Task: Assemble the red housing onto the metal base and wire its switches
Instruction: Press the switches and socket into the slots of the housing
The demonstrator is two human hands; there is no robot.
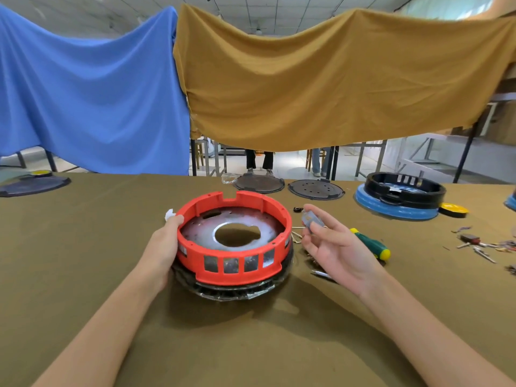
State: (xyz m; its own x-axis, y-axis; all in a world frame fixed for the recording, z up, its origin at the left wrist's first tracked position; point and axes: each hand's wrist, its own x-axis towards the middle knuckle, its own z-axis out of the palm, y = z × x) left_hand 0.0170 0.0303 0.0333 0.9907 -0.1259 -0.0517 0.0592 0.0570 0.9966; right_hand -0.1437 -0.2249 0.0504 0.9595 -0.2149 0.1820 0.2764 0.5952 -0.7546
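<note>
The red ring housing (237, 263) sits on the round metal base (201, 233), which has a hole in its middle, at the table's centre. Dark discs (223, 291) lie stacked under it. My left hand (164, 247) grips the housing's left wall, thumb over the rim. Right of the housing, my right hand (332, 247) is raised palm up and pinches a small grey switch part (311, 220) between thumb and fingers. Thin wires (296, 237) lie beside the housing's right side.
A green and yellow screwdriver (371, 244) lies right of my right hand. Two dark discs (315, 189) sit at the back. A black housing on a blue base (399, 199) stands back right, with small connectors (477, 244) scattered nearby. Blue and mustard cloths hang behind.
</note>
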